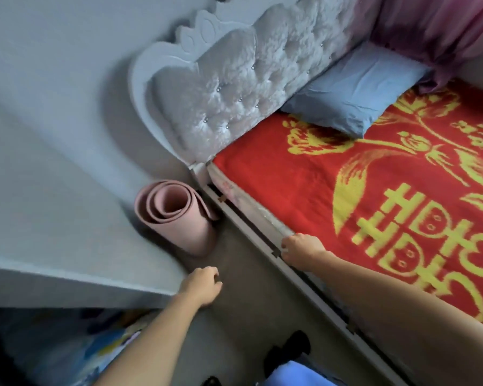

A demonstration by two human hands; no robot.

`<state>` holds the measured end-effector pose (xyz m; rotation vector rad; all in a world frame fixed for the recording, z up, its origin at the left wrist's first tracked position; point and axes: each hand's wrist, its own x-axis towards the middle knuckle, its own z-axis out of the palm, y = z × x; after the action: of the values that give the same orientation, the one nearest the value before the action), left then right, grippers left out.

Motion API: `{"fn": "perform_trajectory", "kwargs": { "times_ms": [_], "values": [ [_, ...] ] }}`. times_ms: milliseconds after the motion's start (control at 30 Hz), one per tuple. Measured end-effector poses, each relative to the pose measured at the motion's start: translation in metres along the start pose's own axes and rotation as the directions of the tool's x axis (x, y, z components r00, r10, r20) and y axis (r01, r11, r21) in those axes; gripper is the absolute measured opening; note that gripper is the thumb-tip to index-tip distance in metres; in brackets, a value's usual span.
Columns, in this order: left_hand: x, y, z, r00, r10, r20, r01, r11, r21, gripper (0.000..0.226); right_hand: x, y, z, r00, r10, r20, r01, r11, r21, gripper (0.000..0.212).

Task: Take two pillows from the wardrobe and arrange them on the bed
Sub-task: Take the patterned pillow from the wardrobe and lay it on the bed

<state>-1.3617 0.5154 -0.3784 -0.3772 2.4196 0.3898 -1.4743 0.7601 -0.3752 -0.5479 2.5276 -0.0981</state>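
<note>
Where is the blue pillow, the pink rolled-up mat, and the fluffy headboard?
blue pillow [354,90]: head view, middle of its top face.
pink rolled-up mat [176,218]: head view, on its rolled end, standing on the floor.
fluffy headboard [234,90]: head view, on the tufted padding.

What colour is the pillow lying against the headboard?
Light blue, plain; the rectangular fabric pillow shows clearly in the head view.
</note>
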Motion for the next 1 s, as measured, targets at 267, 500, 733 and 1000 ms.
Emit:
{"fn": "perform_trajectory", "kwargs": {
  "times_ms": [267,500,733,1000],
  "values": [
    [-0.114,-0.167,0.075,0.987,-0.156,0.026,0.158,0.966,-0.203,0.032,-0.029,-0.171,0.064,0.982,-0.166,0.087,0.176,0.976,-0.127,0.025],
    [-0.223,-0.336,0.122,0.946,-0.323,0.017,0.315,0.911,-0.265,0.032,-0.09,-0.343,0.136,0.91,-0.389,0.142,0.411,0.889,-0.203,0.03],
    [-0.291,-0.438,0.148,0.865,-0.501,-0.03,0.44,0.785,-0.436,0.03,-0.092,-0.48,0.155,0.829,-0.535,0.162,0.557,0.764,-0.325,0.035],
    [-0.255,-0.497,0.207,0.839,-0.541,0.061,0.474,0.671,-0.57,0.034,0.0,-0.545,0.223,0.818,-0.52,0.244,0.575,0.74,-0.35,0.036]
  ]
}}
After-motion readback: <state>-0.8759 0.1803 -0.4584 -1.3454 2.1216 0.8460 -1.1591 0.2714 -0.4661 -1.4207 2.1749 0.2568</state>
